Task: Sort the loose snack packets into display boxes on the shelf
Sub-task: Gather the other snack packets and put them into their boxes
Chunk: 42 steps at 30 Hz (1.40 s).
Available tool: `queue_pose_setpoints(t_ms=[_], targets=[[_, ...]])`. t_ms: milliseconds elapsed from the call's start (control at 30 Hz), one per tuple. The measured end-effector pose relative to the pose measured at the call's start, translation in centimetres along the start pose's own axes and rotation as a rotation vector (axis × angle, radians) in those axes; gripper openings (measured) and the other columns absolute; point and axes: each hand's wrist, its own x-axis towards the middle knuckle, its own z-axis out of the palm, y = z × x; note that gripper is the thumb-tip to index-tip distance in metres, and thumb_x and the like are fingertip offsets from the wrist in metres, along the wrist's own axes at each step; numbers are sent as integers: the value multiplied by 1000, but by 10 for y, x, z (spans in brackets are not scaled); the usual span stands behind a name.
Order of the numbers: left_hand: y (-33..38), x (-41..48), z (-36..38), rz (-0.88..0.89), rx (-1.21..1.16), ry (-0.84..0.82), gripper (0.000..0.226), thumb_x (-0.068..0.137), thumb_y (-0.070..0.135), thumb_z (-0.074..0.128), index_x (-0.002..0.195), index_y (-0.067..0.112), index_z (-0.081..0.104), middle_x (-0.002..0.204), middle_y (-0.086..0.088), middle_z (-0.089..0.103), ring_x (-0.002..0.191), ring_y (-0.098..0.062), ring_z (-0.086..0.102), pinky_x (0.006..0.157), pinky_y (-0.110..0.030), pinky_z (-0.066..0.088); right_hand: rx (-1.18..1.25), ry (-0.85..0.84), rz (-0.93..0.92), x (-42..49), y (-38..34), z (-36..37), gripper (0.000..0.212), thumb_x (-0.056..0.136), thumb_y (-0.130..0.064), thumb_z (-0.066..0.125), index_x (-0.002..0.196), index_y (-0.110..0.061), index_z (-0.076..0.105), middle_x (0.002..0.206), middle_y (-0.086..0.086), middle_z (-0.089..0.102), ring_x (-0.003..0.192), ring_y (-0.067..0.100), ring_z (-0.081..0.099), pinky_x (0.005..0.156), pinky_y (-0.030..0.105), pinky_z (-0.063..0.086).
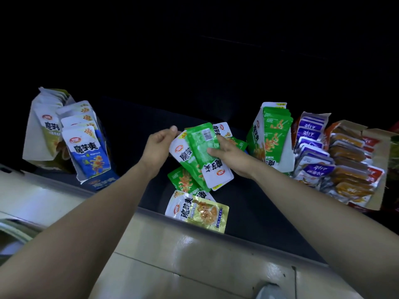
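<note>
My right hand [224, 154] grips a stack of green snack packets [200, 147] over the dark shelf [133, 134], thumb across the top packet. My left hand [159, 145] pinches the stack's upper left edge. Below the stack lie loose packets: a green one [183, 180] and a yellow one [200, 210] at the shelf's front edge. A green display box [269, 137] holding green packets stands just right of my right hand. At the left stand a blue display box [86, 152] and a yellow-green box [46, 130] behind it.
Further right stand a box of purple packets [311, 145] and a box of orange packets [352, 165]. The shelf's pale front edge [194, 244] runs across below my arms. The back of the shelf is dark.
</note>
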Motion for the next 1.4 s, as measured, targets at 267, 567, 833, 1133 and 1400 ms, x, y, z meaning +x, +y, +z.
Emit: queue_pose_setpoints(t_ms=[267, 567, 833, 1133, 1400], targets=[[-29, -5, 3, -54, 1363, -554, 91, 75, 42, 80, 150, 37, 28, 137, -9, 28, 129, -27, 29, 108, -38, 34, 226, 75, 103, 6, 32, -32, 91, 77, -43, 78, 150, -19, 29, 151, 6, 41, 135, 26, 43, 112, 52, 35], [-35, 0, -3, 36, 1394, -413, 68, 82, 40, 74, 139, 33, 38, 133, -4, 30, 124, -25, 33, 100, -42, 39, 197, 94, 98, 5, 37, -30, 67, 98, -19, 57, 154, -19, 20, 155, 0, 32, 142, 20, 34, 119, 43, 26], [-41, 3, -7, -100, 1461, -249, 119, 64, 76, 68, 153, 16, 16, 141, -8, 25, 133, -28, 26, 106, -43, 33, 243, 106, 110, 15, 36, -15, 67, 88, -33, 68, 146, -17, 38, 142, 4, 52, 128, 23, 52, 109, 48, 41], [-43, 16, -10, -188, 745, -18, 75, 67, 22, 89, 122, 16, 38, 121, -10, 54, 110, -29, 53, 92, -39, 47, 230, 76, 92, 25, 28, 9, 104, 75, -51, 75, 155, -18, 16, 161, 2, 20, 146, 22, 26, 119, 45, 25], [-12, 15, 2, -91, -133, 54, 43, 97, 8, 57, 132, 24, 39, 89, -6, 69, 81, -14, 69, 68, -27, 56, 344, 111, -39, 16, -2, 13, 90, 91, -38, 64, 156, -16, 6, 162, 2, 13, 146, 18, 23, 120, 43, 21]])
